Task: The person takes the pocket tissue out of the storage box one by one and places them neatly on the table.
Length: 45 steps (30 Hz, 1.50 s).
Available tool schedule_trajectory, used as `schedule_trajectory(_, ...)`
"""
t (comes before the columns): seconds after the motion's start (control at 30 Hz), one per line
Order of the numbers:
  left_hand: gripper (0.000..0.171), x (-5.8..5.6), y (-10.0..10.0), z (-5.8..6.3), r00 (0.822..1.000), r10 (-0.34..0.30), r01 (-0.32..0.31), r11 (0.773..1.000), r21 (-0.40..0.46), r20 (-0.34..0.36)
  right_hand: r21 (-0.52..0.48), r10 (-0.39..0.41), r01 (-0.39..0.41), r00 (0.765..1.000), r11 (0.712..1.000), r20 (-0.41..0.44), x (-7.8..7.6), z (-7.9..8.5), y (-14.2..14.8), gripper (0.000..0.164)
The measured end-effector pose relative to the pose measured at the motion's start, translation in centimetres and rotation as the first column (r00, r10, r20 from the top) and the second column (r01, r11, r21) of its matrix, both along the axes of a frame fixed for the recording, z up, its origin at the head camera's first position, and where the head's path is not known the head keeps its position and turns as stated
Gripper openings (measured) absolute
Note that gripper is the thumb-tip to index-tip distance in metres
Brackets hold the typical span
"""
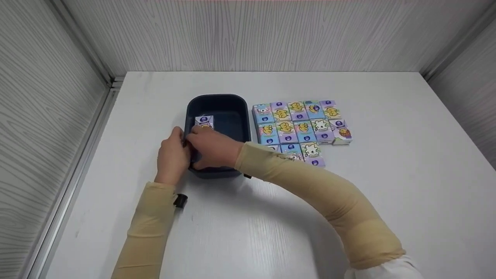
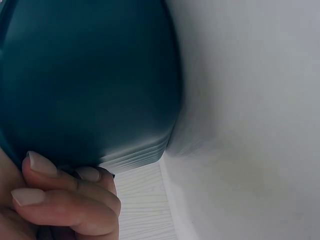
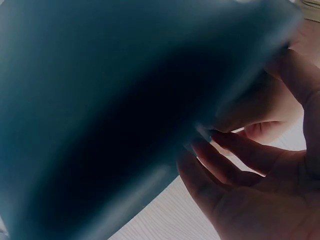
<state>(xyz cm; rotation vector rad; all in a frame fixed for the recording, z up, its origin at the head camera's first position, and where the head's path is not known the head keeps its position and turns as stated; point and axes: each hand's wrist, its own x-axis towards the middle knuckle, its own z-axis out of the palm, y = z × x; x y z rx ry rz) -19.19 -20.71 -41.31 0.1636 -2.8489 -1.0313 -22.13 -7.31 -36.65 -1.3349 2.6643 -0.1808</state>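
Observation:
A dark blue rectangular bin [image 1: 211, 174] stands on the white table. My left hand [image 1: 172, 159] grips its left side; in the left wrist view the fingers [image 2: 75, 210] curl beside the bin's outer wall [image 2: 95, 85]. My right hand [image 1: 217, 147] reaches over the near wall into the bin's left part, thumb apart from the fingers. In the right wrist view its fingertips disappear behind the bin's edge [image 3: 150, 185], so whatever they hold is hidden. One small purple-and-white cartoon-printed box [image 1: 204, 121] lies inside the bin, just beyond the right fingers.
Several small cartoon-printed boxes [image 1: 286, 131] lie in rows right of the bin, the nearest row partly covered by my right forearm. Grey wood-grain panels [image 1: 271, 35] border the table [image 1: 399, 174] at the back and sides.

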Motion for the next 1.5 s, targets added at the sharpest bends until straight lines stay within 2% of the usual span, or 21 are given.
schedule_trajectory(0.2,0.014,-0.1,0.1,-0.1,1.0,0.01,-0.01,1.0,-0.01,0.0,0.014,-0.011,0.011,0.999,1.0,-0.039,-0.1,-0.4,-0.3,0.051)
schedule_trajectory(0.4,0.016,-0.1,0.1,-0.1,1.0,0.006,-0.006,1.0,0.016,0.006,-0.004,-0.051,0.051,0.998,0.999,0.023,-0.4,-0.5,0.4,0.055)
schedule_trajectory(0.53,0.015,-0.1,0.1,0.0,1.0,0.004,-0.004,0.999,0.033,0.012,0.067,-0.077,0.073,0.996,0.995,0.054,-0.3,0.0,0.9,0.062)
schedule_trajectory(0.67,0.015,-0.1,0.1,0.1,1.0,0.005,-0.007,0.999,0.041,0.027,0.151,-0.079,0.072,0.996,0.986,0.036,-0.2,0.4,1.3,0.065)
schedule_trajectory(0.97,0.014,-0.1,0.2,0.1,0.999,0.007,-0.009,0.999,0.037,0.034,0.213,-0.099,0.097,0.995,0.972,0.0,-0.4,0.5,2.2,0.063)
schedule_trajectory(1.2,0.014,0.0,0.2,-0.1,0.999,0.011,-0.012,0.999,0.039,0.037,0.13,-0.098,0.093,0.995,0.987,0.031,-0.6,1.1,4.1,0.067)
schedule_trajectory(1.3,0.015,0.0,0.2,-0.1,0.999,0.013,-0.015,0.999,0.039,0.037,0.086,-0.103,0.099,0.994,0.991,0.042,-0.5,1.8,5.1,0.074)
schedule_trajectory(1.5,0.013,0.0,0.3,0.0,0.999,0.017,-0.018,0.999,0.035,0.027,-0.026,-0.097,0.099,0.994,0.995,0.059,0.0,3.5,8.3,0.077)
